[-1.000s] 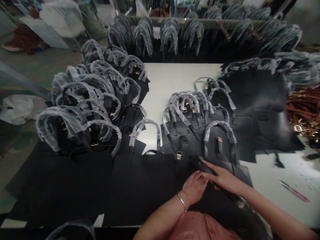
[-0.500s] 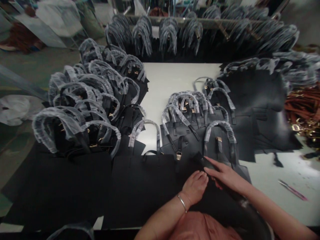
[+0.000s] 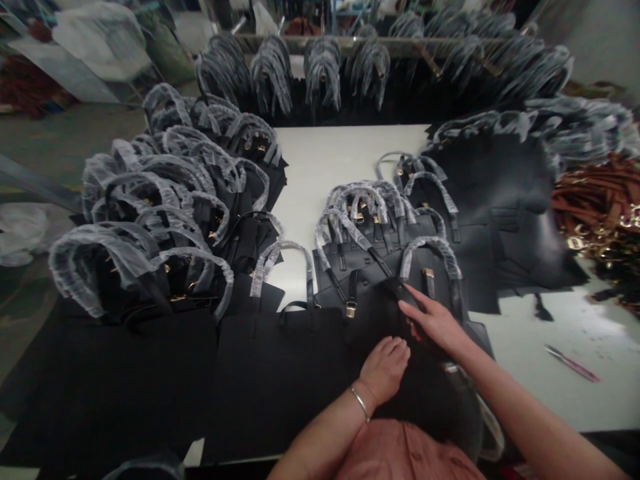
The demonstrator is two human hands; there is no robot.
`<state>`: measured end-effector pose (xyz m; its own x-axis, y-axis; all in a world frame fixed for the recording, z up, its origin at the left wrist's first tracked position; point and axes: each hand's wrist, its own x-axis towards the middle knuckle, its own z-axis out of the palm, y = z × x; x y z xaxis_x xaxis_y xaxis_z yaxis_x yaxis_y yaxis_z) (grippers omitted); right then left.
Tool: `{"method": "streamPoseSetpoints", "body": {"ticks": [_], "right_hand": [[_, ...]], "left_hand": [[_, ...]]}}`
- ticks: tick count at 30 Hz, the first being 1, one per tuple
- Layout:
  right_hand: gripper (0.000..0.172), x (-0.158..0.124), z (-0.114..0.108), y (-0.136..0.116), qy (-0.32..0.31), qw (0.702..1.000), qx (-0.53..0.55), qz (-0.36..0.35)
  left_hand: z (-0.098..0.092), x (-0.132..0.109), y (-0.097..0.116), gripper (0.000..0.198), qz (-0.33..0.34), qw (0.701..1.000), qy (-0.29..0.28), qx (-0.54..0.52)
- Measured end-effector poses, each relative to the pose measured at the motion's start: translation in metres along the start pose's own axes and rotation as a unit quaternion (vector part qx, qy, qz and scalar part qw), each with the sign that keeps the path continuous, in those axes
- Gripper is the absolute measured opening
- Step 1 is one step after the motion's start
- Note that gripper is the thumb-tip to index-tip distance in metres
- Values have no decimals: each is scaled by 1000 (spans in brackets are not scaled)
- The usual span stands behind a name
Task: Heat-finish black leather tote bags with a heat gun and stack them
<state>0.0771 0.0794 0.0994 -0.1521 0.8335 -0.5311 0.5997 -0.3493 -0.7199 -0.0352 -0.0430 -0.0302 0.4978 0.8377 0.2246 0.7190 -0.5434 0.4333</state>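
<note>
My left hand (image 3: 386, 368), with a bracelet at the wrist, lies back up on a black leather bag (image 3: 373, 333) in front of me. Its fingers rest close together on the leather. Just to its right, my right hand (image 3: 434, 323) is closed round a dark leather strap (image 3: 399, 291), whose far end points up and left; its lower part is hidden by the hand. A gold buckle (image 3: 351, 308) on a short strap lies beyond my left hand. Behind stand black bags with plastic-wrapped handles (image 3: 433, 248).
Many wrapped-handle bags (image 3: 150, 180) are heaped at the left. Black leather panels (image 3: 510, 200) lie at the right, beside brown straps with gold hardware (image 3: 595, 193). A pink-handled cutter (image 3: 573, 363) rests on the white table (image 3: 530, 387). More bags hang along the back (image 3: 323, 70).
My right hand has moved up and away from my left hand with the dark strap. My left hand stays on the bag. The whole view has shifted slightly.
</note>
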Motion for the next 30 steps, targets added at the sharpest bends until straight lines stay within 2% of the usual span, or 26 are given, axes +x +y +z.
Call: {"method": "streamPoseSetpoints", "body": {"ticks": [2,5,8,10,14,19,23,26,28,30], "right_hand": [[70,-13,-20,12,3,998,47,37],[71,-35,-40,37,-27,991,72,106],[71,-46,-41,57,-58,980,116,154],[71,-44,-36,63,-69,973,146,164],[69,-26,-28,58,-67,973,169,143],[68,-22,-27,51,-8,983,162,87],[69,-42,-28,68,-64,978,169,106],[69,-44,-26,74,-89,973,174,124],[66,-36,-22,69,-86,975,171,109],[64,-26,-19,57,-53,983,159,74]], "left_hand": [[-1,0,0,36,-3,1000,0,8],[-1,0,0,37,-8,1000,1,10],[1,0,0,38,-5,1000,0,5],[1,0,0,38,-3,1000,1,1],[1,1,1,40,-3,1000,-1,4],[1,1,2,39,-12,1000,-2,10],[0,1,2,38,-15,1000,0,4],[0,2,3,40,-17,1000,-3,1],[1,3,3,40,-20,1000,-2,-2],[2,3,4,40,-23,1000,1,-10]]}}
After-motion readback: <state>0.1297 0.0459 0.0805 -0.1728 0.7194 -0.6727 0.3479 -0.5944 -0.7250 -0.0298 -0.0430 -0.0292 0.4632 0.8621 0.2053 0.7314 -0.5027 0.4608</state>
